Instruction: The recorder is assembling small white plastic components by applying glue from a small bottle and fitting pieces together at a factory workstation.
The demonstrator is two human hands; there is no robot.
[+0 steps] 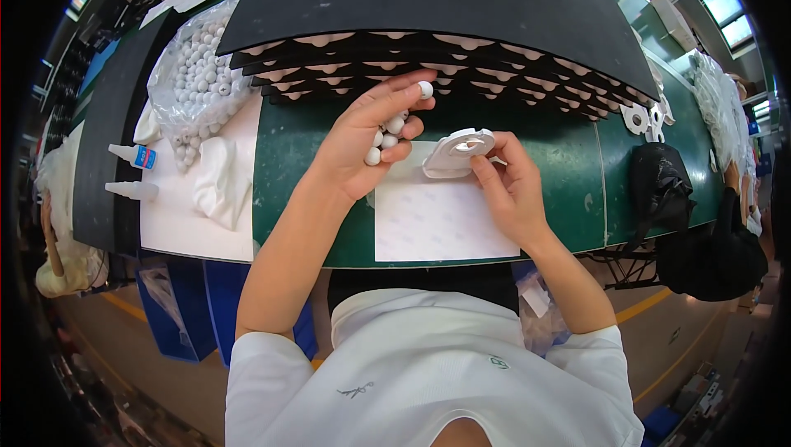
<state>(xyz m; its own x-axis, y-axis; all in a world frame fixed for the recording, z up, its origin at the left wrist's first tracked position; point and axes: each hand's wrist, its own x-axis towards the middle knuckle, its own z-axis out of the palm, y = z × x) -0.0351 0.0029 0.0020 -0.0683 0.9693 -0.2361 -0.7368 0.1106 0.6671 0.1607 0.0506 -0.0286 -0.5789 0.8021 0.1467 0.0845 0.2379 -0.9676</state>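
Note:
Several small white balls [389, 140] lie cupped in my left hand [350, 138], whose fingers curl round them. One more white ball [424, 90] is pinched between its thumb and index fingertip. To the right, my right hand [512, 187] grips a flat white plastic part [449, 159] by its right edge, thumb in front. The part has a rounded outline and a round opening near the top, and it is tilted up over a white sheet of paper [437, 224]. The ball and the part are apart from each other.
Stacked black boards [445, 2] with pale pieces between them rise beyond my hands. At left are a clear bag of white balls [202, 68], two small bottles [136, 156] and a white cloth [221, 183]. A black bag [659, 187] and white ring-shaped parts [643, 119] lie at right.

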